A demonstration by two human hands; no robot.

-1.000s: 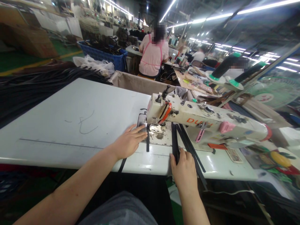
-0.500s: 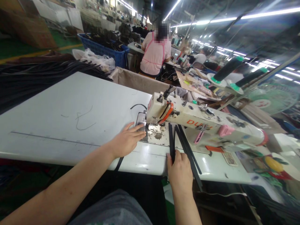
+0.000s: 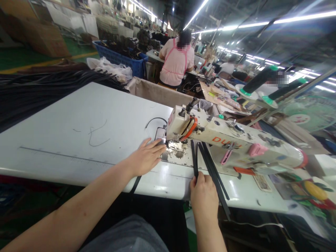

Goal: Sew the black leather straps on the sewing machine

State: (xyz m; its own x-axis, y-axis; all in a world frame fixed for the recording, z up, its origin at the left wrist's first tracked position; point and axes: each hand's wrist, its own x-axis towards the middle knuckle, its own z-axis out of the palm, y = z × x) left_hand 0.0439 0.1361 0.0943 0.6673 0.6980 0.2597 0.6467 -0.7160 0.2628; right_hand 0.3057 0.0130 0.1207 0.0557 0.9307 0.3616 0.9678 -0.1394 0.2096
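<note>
My left hand [image 3: 147,158] lies palm down with fingers stretched out, its fingertips beside the needle area of a white sewing machine [image 3: 217,136]. A black strip [image 3: 135,184] comes out below that hand and hangs over the table's front edge. Left of the machine head, a thin black curved piece [image 3: 156,119] arches above the tabletop. My right hand [image 3: 204,190] is closed at the front edge, around narrow black strips [image 3: 195,159]; its fingertips are partly hidden. More black strips [image 3: 212,168] lie just to the right, under the machine arm, with their ends past the edge.
The white table [image 3: 65,119] carries loose threads [image 3: 98,140] and a printed ruler line. Black strips [image 3: 52,87] are heaped at the left. Beyond stand a blue basket [image 3: 120,56] and a seated person [image 3: 174,66]. Thread cones [image 3: 258,82] and a fan [image 3: 301,115] are at right.
The view has shifted slightly, so the scene sits a little lower and further right. More of the curved black piece shows left of the machine head. Both hands keep nearly the same places.
</note>
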